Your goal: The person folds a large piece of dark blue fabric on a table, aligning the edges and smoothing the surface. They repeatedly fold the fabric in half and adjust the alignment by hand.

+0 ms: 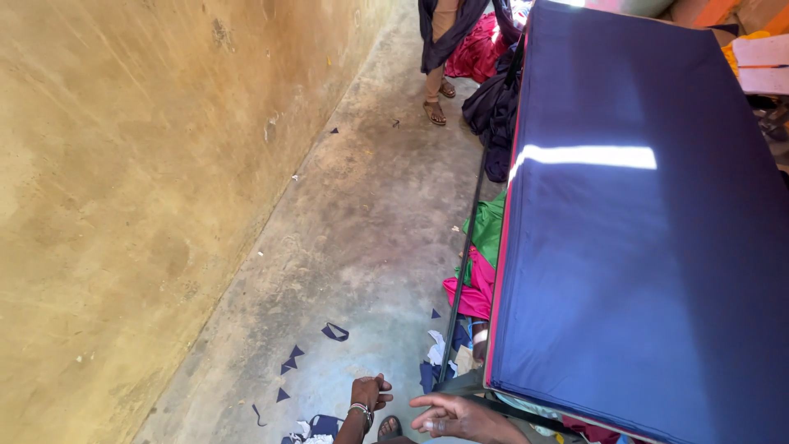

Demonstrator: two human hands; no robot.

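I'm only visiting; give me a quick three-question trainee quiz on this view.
1. True or false: the big cloth spread on the table is dark blue.
2. What lies scattered on the concrete floor near the left hand?
A. cloth scraps
B. coins
C. leaves
3. Does the right hand hold anything?

Key:
1. True.
2. A, small dark blue offcuts.
3. No; its fingers are spread and empty, beside the table's near corner.
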